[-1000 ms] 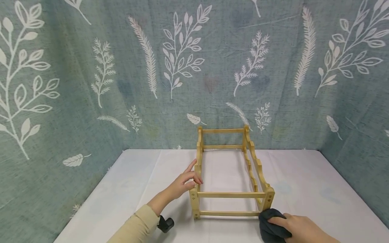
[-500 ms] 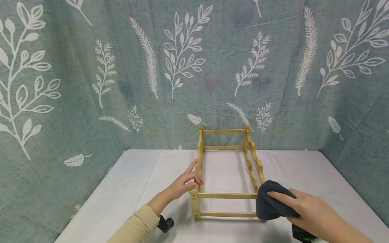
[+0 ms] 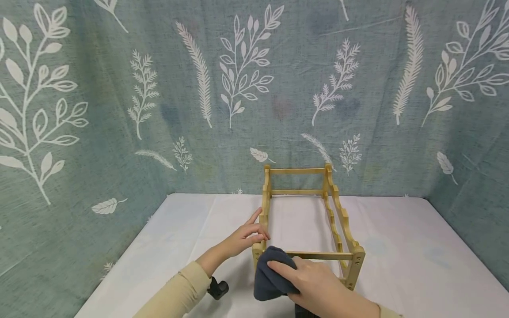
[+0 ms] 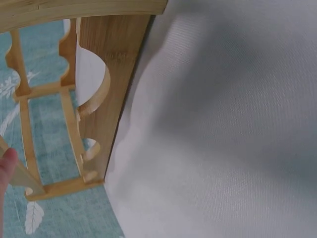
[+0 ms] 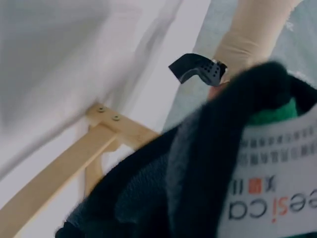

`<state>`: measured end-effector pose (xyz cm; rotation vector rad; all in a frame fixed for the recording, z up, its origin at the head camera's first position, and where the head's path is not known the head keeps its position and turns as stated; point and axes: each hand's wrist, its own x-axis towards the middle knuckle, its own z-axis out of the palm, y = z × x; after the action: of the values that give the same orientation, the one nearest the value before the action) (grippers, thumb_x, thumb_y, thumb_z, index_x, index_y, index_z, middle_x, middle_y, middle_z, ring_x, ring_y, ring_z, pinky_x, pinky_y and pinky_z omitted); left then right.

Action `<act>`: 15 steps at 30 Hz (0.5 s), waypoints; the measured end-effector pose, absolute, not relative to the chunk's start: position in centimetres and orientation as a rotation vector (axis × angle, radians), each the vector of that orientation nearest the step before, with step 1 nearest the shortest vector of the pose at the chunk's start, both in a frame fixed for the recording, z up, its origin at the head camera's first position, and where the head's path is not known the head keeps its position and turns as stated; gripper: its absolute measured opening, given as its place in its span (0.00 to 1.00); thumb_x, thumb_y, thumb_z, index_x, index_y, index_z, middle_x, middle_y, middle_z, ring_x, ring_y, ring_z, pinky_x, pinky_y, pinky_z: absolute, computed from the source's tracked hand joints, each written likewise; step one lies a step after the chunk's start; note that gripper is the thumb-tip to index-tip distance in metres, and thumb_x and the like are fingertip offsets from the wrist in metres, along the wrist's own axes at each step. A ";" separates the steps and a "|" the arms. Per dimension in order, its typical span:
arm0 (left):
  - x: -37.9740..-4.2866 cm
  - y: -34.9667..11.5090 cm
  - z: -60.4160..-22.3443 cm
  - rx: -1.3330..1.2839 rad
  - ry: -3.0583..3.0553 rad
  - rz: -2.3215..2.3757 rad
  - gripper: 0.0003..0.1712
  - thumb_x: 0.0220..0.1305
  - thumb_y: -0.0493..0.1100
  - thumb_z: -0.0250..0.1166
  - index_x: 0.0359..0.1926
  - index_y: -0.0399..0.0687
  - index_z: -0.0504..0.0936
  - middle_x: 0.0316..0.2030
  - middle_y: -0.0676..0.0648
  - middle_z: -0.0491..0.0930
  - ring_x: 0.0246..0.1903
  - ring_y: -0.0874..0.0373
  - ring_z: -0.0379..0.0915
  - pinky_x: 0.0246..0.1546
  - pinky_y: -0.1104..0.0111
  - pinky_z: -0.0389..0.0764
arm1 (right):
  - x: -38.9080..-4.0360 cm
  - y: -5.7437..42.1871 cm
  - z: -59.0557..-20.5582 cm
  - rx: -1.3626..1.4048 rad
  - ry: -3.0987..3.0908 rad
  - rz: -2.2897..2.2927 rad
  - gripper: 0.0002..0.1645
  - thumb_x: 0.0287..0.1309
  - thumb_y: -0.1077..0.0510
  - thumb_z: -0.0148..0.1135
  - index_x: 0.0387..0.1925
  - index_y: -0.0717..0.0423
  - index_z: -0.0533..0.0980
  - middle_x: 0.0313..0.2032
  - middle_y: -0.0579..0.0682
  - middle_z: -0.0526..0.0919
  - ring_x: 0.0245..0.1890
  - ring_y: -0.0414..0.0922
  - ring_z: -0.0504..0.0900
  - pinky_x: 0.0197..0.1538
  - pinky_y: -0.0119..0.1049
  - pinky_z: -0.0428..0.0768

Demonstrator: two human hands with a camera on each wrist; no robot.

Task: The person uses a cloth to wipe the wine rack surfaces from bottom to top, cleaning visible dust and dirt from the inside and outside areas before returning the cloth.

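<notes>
A light wooden rack (image 3: pixel 343 221) with scalloped side rails stands on the white table, also close up in the left wrist view (image 4: pixel 116 54). On its left rail rests my left hand (image 3: pixel 244 236), index finger stretched along the wood and the other fingers bent over the top. A fingertip (image 4: pixel 7 166) touches the rail in the left wrist view. My right hand (image 3: pixel 314 280) grips a bunched dark blue cloth (image 3: pixel 274 276) at the rack's front left corner, covering part of that post. Whether the cloth touches the wood is unclear. A printed white label (image 5: pixel 272 183) fills the right wrist view's lower right.
A black device (image 3: pixel 218 288) is strapped below the left wrist. The white tabletop (image 3: pixel 397 256) extends on both sides of the rack. Behind and beside it hangs a grey-green leaf-patterned fabric (image 3: pixel 246 132).
The right hand lifted the cloth from the rack's lower front right corner, then carried it left across the front to the left corner. The left hand stayed on the left rail.
</notes>
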<state>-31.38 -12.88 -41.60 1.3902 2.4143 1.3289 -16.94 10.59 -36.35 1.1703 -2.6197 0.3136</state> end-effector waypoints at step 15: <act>-31.3 -12.6 -41.4 1.358 2.433 1.315 0.11 0.67 0.38 0.50 0.34 0.49 0.79 0.48 0.48 0.77 0.70 0.46 0.29 0.61 0.42 0.53 | -18.7 6.8 -41.0 1.056 -2.393 -0.116 0.26 0.42 0.52 0.71 0.47 0.39 0.76 0.19 0.47 0.73 0.12 0.37 0.67 0.11 0.25 0.63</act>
<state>-31.29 -12.63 -41.45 1.3575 2.4331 1.3154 -18.69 6.76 -41.01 1.0563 -2.3927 -0.1156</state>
